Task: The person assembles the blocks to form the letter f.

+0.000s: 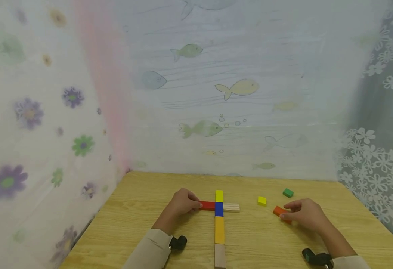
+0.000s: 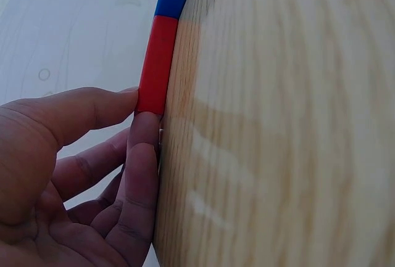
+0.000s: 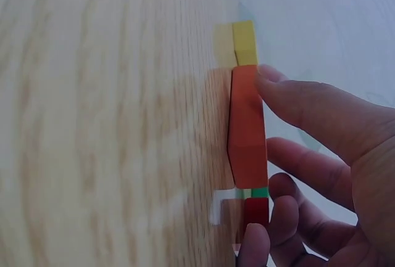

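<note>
The left hand (image 1: 183, 201) pinches the outer end of a long red block (image 1: 208, 206) between thumb and fingers. The red block's other end meets a blue block (image 1: 219, 209) in a cross-shaped layout. Above the blue one lies a yellow block (image 1: 219, 195), to its right a plain wooden block (image 1: 231, 207), and below it a yellow-orange block (image 1: 219, 229), then another plain wooden block (image 1: 220, 256). On the right, the right hand (image 1: 305, 215) holds an orange block (image 3: 248, 125) low at the tabletop, thumb on its near side and index finger behind it.
A small yellow block (image 1: 262, 201) and a green block (image 1: 288, 193) lie loose near the right hand. In the right wrist view, a red block (image 3: 257, 210) shows by the fingertips. Patterned curtains hang behind and beside the wooden table (image 1: 149, 183).
</note>
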